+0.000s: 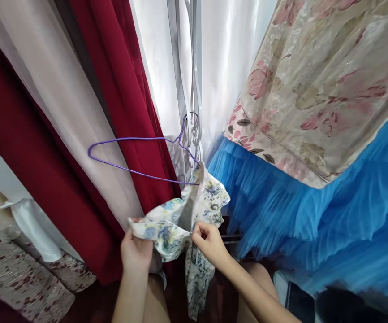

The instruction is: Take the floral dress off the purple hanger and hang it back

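A small floral garment (183,224), white with blue and green flowers, hangs partly over the right end of a purple wire hanger (127,154). The hanger is hooked on a metal window grille (194,121). My left hand (136,251) is closed on the garment's left edge, low in the picture. My right hand (209,242) pinches the cloth near its middle, just right of the left hand. The lower part of the garment drops between my forearms.
Dark red curtains (29,157) and a pale sheer curtain (56,85) hang on the left. A blue ruffled skirt (315,211) and floral bedcover (315,85) fill the right. A patterned cushion (22,278) lies at lower left.
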The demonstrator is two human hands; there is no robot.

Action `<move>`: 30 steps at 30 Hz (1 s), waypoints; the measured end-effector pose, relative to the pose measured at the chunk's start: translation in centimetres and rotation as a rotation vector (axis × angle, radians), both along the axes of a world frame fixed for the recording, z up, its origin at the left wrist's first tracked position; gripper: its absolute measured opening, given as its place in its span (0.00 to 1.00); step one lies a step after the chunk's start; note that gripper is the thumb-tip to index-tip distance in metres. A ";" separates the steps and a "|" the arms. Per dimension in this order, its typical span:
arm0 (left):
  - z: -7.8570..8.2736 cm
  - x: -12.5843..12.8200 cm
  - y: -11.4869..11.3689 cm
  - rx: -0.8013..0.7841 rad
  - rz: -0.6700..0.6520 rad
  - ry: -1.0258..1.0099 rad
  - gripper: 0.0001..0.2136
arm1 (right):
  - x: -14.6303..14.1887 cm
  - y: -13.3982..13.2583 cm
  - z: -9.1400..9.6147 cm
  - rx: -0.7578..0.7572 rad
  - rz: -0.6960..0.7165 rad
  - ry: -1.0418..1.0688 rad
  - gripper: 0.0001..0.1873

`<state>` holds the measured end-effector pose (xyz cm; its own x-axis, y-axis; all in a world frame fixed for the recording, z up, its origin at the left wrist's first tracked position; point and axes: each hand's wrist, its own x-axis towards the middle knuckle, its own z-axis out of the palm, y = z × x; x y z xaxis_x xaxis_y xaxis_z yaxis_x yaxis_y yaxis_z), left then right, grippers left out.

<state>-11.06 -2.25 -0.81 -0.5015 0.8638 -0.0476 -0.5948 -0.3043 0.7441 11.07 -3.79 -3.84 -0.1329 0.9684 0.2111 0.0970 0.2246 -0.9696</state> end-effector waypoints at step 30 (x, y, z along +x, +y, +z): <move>-4.7 4.2 -8.6 -0.146 -1.123 1.254 0.23 | 12.7 -3.4 8.9 0.089 0.057 -0.113 0.17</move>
